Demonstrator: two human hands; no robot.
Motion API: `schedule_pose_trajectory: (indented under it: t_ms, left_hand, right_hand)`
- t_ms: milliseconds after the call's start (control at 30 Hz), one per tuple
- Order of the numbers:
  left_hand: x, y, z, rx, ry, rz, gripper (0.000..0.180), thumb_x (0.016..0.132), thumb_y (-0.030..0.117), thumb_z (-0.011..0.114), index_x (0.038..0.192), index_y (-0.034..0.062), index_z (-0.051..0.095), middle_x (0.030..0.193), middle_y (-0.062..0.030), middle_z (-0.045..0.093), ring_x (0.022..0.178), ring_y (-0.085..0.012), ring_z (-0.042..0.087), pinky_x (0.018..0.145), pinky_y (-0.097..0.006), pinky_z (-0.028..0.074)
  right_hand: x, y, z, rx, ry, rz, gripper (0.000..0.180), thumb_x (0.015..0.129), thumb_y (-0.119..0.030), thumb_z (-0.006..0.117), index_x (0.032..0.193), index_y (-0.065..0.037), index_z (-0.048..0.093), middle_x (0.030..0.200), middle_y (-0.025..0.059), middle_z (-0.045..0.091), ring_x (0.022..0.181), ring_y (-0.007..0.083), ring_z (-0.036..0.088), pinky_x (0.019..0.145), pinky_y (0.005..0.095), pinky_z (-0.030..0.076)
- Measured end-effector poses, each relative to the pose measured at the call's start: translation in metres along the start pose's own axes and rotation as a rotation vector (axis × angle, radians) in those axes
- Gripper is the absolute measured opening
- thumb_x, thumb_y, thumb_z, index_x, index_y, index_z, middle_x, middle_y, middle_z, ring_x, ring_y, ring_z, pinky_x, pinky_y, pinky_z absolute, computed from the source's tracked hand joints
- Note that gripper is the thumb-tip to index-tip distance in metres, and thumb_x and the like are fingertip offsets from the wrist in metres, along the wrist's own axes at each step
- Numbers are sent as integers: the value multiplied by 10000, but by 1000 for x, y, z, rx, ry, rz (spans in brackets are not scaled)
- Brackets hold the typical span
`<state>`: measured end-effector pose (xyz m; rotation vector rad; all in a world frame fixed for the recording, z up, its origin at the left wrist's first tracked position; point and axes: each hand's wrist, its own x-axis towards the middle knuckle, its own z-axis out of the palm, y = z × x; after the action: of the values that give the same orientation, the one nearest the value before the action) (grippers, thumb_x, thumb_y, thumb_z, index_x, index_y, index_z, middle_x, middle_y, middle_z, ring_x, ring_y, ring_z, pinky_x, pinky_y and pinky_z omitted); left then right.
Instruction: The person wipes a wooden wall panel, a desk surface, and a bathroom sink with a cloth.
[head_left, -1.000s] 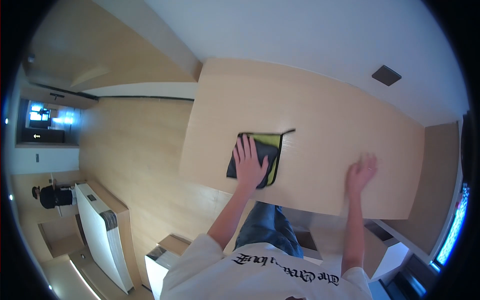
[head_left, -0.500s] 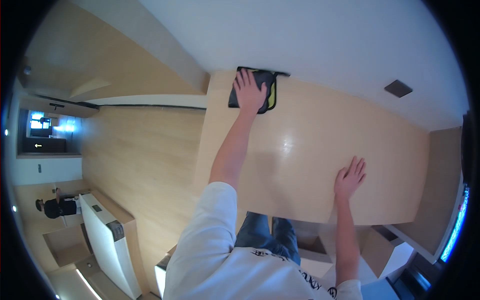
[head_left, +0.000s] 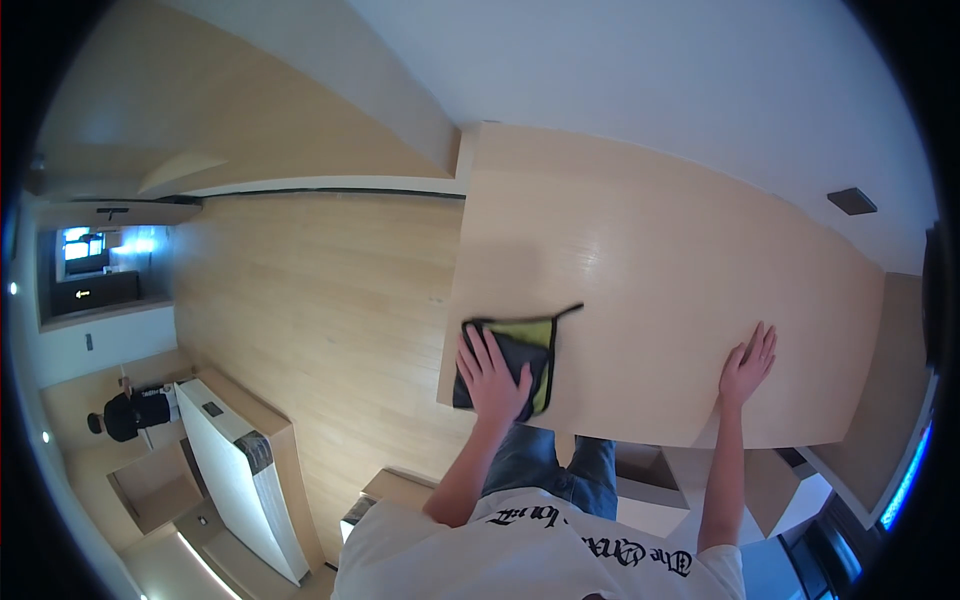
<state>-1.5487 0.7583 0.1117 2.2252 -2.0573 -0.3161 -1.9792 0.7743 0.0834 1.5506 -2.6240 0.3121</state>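
My left hand (head_left: 492,373) lies flat, fingers spread, on a dark grey and yellow-green cloth (head_left: 528,350) at the near left corner of a pale wooden table (head_left: 650,250). A thin dark loop sticks out of the cloth's far right corner. My right hand (head_left: 748,362) rests open, palm down, on the bare tabletop near its front edge, well to the right of the cloth. It holds nothing.
A white wall (head_left: 650,70) runs behind the table, with a small dark plate (head_left: 852,201) on it at the right. Light wood flooring (head_left: 320,300) spreads to the left. A white cabinet (head_left: 240,470) stands at lower left, a person in black (head_left: 130,412) beyond it.
My left hand has pulled the cloth back from the table's far edge to its near left corner. My right hand stays planted near the front edge.
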Motion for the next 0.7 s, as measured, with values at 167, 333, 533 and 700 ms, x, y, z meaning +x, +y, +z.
schedule_pose_trajectory:
  t_ms: [167, 333, 533, 700]
  left_hand:
    - [175, 38, 6, -72, 205, 45, 833, 887, 423, 548, 1466, -89, 237, 1555, -296, 143, 1433, -470, 146, 1164, -557, 128]
    - [321, 43, 2, -40, 349, -126, 795, 876, 443, 542, 1422, -92, 323, 1438, -274, 388, 1251, -399, 447, 1041, -488, 347]
    - [252, 17, 7, -87, 366, -17, 763, 898, 413, 568, 1428, -71, 308, 1374, -264, 457, 1188, -398, 512, 982, -467, 419]
    - [49, -33, -11, -84, 67, -67, 808, 884, 353, 572, 1489, -49, 218, 1523, -291, 239, 1346, -450, 326, 1108, -515, 267]
  right_hand:
    - [1, 6, -1, 5, 9, 3, 558, 928, -230, 453, 1474, -139, 384, 1560, 131, 298, 1450, 306, 249, 1161, 529, 172]
    - [6, -7, -1, 32, 1, -33, 554, 929, -231, 452, 1473, -144, 389, 1557, 136, 306, 1450, 315, 246, 1159, 535, 169]
    - [4, -3, -3, 54, 11, -19, 560, 917, -219, 461, 1469, -150, 396, 1553, 140, 310, 1447, 319, 254, 1154, 546, 176]
    - [6, -1, -9, 32, 17, -9, 567, 905, -209, 467, 1463, -138, 398, 1549, 144, 315, 1446, 320, 255, 1155, 546, 175]
